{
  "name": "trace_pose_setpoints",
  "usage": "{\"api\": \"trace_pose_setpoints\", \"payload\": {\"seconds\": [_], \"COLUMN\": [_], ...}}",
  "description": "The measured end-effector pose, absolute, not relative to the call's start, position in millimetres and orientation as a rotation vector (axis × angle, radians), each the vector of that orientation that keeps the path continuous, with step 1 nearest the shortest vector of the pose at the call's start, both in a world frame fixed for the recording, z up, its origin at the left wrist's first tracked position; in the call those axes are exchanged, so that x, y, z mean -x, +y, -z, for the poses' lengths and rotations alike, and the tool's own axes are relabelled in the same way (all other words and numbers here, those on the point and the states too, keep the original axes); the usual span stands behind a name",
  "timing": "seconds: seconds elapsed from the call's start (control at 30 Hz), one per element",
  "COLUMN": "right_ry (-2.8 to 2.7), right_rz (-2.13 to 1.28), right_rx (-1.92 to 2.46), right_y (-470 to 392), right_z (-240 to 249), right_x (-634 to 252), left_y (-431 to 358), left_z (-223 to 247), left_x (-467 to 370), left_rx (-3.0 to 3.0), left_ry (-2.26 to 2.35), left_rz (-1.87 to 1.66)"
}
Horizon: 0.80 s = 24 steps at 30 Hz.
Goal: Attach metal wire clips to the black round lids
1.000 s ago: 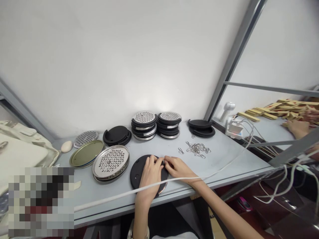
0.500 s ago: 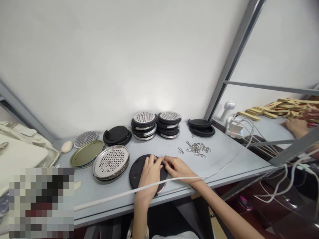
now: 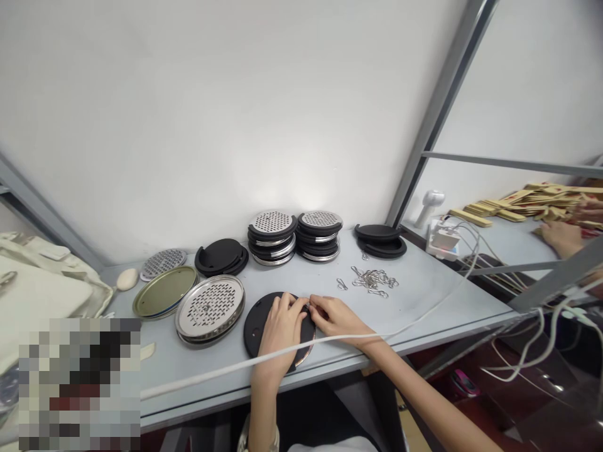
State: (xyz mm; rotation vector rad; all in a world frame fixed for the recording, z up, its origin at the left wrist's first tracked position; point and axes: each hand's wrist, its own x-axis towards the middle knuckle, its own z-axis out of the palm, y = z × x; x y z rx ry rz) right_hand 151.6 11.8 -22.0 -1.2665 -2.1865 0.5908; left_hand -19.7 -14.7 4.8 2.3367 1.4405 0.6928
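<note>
A round black disc (image 3: 256,320) with a shiny metal rim along its right side lies near the table's front edge. Across its top rests my left hand (image 3: 281,326), with fingers bent and the thumb and fingertips gripping at the disc's upper right edge. My right hand (image 3: 332,317) pinches at that same edge, its fingertips meeting those of the left. Something small and shiny shows between them, too hidden to name. Behind the right hand lies a loose pile of small metal snap hooks (image 3: 374,280), with a single hook (image 3: 342,284) apart from it.
Two stacks of black holders with perforated metal plates (image 3: 272,221) stand by the wall. More black holders (image 3: 380,242) lie right; a perforated metal plate (image 3: 210,304) and an olive lid (image 3: 164,292) lie left. A white cable (image 3: 211,371) crosses in front. Another person's hand (image 3: 561,237) handles wooden sticks (image 3: 522,202).
The black disc and my left hand have shifted very slightly left. Both hands' fingertips stay together at the disc's edge.
</note>
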Motion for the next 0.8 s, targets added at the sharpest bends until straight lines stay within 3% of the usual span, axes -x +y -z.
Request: {"api": "trace_pose_setpoints", "payload": {"seconds": [0.8], "right_ry": [-2.219], "right_rz": [-0.615], "right_rx": [1.242], "right_y": [8.0], "right_z": [17.6], "right_x": [-150.2], "left_y": [-15.0], "left_z": [-5.0], "left_x": [17.7], "left_rx": [-2.355], "left_ry": [1.496], "left_rz": [-0.667]}}
